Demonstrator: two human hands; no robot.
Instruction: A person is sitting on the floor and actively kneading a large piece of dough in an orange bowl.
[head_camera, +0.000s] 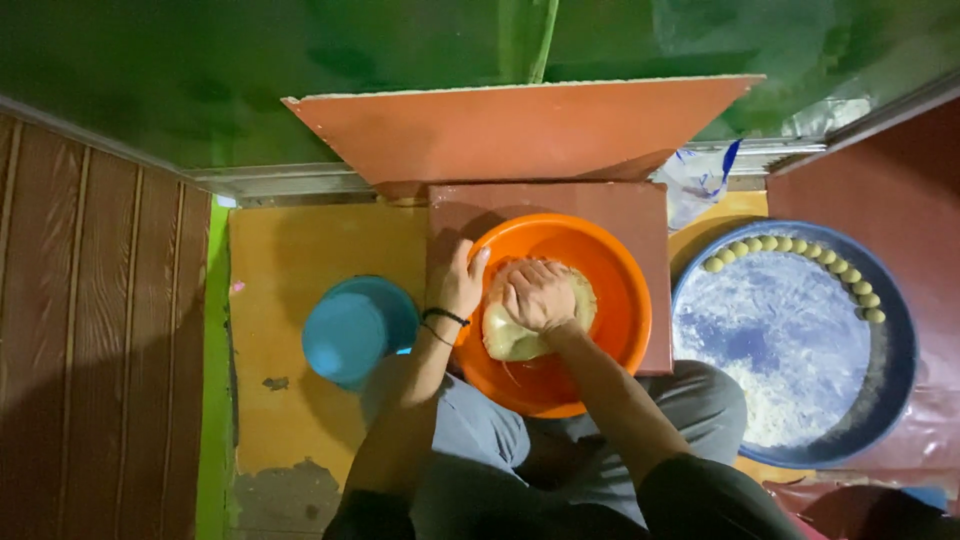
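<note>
An orange plastic bowl (610, 290) rests on a reddish-brown board in front of my knees. Inside it lies a pale lump of dough (505, 338). My right hand (538, 293) is balled into a fist and presses down on top of the dough. My left hand (461, 281), with a dark band on the wrist, grips the bowl's left rim.
A blue plastic container (352, 330) stands on the yellow floor to the left. A large round blue tray (895, 350) dusted with flour sits to the right, with several small dough balls (800, 247) along its far rim. A wooden wall runs on the left.
</note>
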